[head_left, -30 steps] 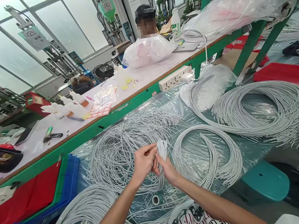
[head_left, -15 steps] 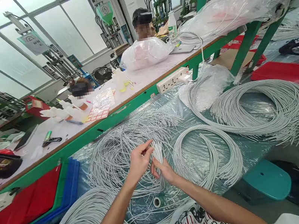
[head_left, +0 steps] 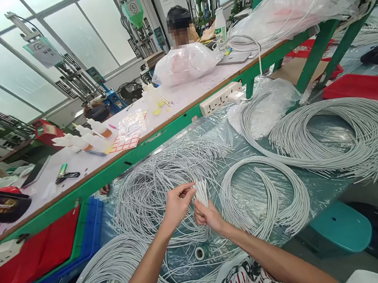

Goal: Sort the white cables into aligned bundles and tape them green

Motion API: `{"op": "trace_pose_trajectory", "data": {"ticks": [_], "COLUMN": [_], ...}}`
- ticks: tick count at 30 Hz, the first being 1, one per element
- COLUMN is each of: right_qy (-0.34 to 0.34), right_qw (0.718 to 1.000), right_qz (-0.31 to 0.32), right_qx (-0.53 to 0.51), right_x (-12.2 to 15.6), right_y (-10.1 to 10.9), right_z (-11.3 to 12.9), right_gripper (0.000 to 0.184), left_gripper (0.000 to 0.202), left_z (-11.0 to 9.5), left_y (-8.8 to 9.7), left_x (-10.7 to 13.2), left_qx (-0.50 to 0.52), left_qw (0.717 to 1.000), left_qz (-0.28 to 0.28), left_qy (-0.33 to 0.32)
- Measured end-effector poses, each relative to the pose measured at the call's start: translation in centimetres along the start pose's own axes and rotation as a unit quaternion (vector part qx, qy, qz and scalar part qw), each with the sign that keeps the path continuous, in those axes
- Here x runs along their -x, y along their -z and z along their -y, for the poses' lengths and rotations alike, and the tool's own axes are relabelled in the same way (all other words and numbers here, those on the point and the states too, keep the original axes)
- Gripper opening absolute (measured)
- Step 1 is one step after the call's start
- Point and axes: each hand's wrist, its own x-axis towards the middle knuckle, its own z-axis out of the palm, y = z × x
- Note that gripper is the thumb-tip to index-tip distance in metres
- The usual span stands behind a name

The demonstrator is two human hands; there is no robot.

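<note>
My right hand point(head_left: 208, 216) is wrapped round a bundle of thin grey cables point(head_left: 202, 192), whose cut ends stand up above the fist. At the left edge of those ends, the thumb and forefinger of my left hand point(head_left: 179, 204) are pinched together; what lies between them is too small to make out. Behind both hands spreads a loose tangle of grey cables point(head_left: 136, 193). A small roll of tape or film point(head_left: 199, 253) lies on the table just below my hands.
Coiled cables point(head_left: 232, 187) lie to the right, with a larger coil point(head_left: 363, 133) beyond. Another coil point(head_left: 97, 266) is at lower left, near red-lined crates point(head_left: 54, 239). A power strip point(head_left: 220, 99) is fixed to the green shelf edge point(head_left: 160, 139). A teal stool point(head_left: 342, 227) stands at right. Two people are behind the shelf.
My right hand's fingers have closed more tightly round the bundle. The left thumb and forefinger have come together by the cable ends. The view has shifted slightly.
</note>
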Motion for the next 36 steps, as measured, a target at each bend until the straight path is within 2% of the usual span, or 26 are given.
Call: {"op": "trace_pose_trajectory", "data": {"ticks": [2,6,10,15,21,26,29,31,33,34,35,36], "right_qy": [-0.007,-0.017,-0.024,-0.040,-0.052,-0.064,-0.045,-0.015,0.009,0.015,0.019,0.019], "right_qw": [1.000,0.999,0.999,0.999,0.998,0.997,0.990,0.983,0.977,0.975,0.973,0.972], "right_qz": [-0.004,-0.020,-0.024,-0.005,-0.017,-0.048,-0.118,-0.161,-0.182,-0.187,-0.191,-0.194], "right_qx": [-0.008,-0.027,-0.042,-0.012,0.026,-0.012,-0.057,-0.087,-0.109,-0.118,-0.125,-0.127], "right_x": [-0.1,-0.3,-0.3,-0.4,-0.8,-0.6,-0.8,-1.3,-2.2,-2.7,-3.2,-3.6], "right_y": [0.2,0.3,0.6,1.4,1.8,1.8,2.2,2.4,2.2,1.8,1.3,0.6], "right_z": [-0.2,-0.5,-0.6,-0.5,-1.0,-1.4,0.1,1.8,3.7,4.6,5.4,6.1], "right_gripper": [0.061,0.059,0.054,0.052,0.057,0.060,0.056,0.053,0.052,0.053,0.053,0.054], "left_gripper": [0.035,0.034,0.036,0.038,0.033,0.042,0.054,0.073,0.100,0.109,0.111,0.105], "left_z": [0.4,1.1,1.5,2.0,2.7,3.8,4.3,4.3,4.1,4.0,4.0,4.0], "left_y": [-0.1,-0.5,-0.8,-0.8,-1.1,-0.2,0.9,1.0,0.2,-0.5,-1.2,-2.0], "left_x": [-0.3,-0.8,-1.3,-2.0,-2.6,-3.4,-2.3,-0.8,0.7,1.2,1.6,1.7], "left_qx": [0.052,0.087,0.105,0.109,0.121,0.100,0.057,-0.005,-0.084,-0.122,-0.155,-0.182], "left_qw": [0.998,0.994,0.993,0.993,0.992,0.992,0.993,0.984,0.964,0.957,0.954,0.956], "left_qz": [0.005,-0.006,-0.001,0.014,-0.027,0.046,0.096,0.180,0.251,0.258,0.241,0.201], "left_qy": [0.041,0.065,0.053,0.035,0.036,0.057,0.043,0.018,-0.025,-0.053,-0.083,-0.110]}}
